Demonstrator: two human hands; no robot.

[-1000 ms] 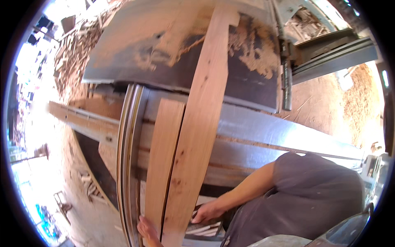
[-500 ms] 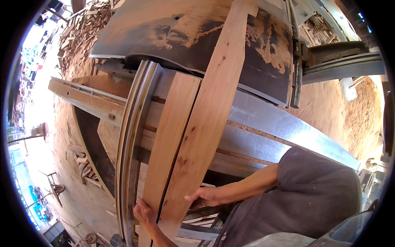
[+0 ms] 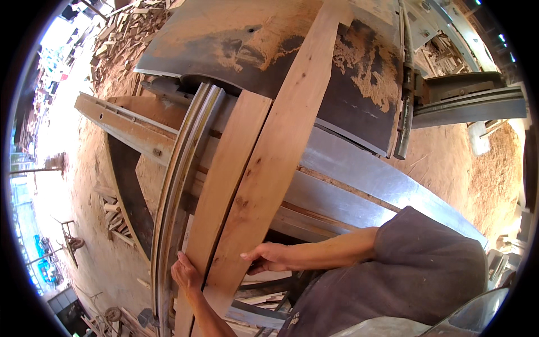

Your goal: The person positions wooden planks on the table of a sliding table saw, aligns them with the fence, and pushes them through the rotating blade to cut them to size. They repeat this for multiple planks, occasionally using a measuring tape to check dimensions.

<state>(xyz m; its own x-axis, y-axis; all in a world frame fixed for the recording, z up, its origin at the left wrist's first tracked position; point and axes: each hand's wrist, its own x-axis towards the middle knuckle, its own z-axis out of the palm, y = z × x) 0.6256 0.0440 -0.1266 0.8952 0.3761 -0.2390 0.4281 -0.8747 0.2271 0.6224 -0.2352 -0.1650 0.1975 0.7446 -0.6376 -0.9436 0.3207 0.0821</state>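
Two pale wooden planks lie side by side, running lengthwise away from me over a saw table. The long plank (image 3: 281, 151) reaches far across the table. The shorter plank (image 3: 227, 180) lies on its left, against a curved metal rail (image 3: 177, 174). My left hand (image 3: 187, 274) grips the near end of the shorter plank at its left edge. My right hand (image 3: 270, 257) holds the long plank's right edge near its lower end, with the fingers curled onto the wood.
The dark metal saw table (image 3: 252, 45) carries patches of sawdust. A metal beam (image 3: 129, 129) crosses on the left and another steel beam (image 3: 382, 185) on the right. Offcuts (image 3: 120, 33) are heaped at the far left. Sawdust covers the ground (image 3: 449, 163).
Both hands have come higher into view along the planks' near ends, and the right hand now grips the long plank's edge. The planks sit further forward over the table.
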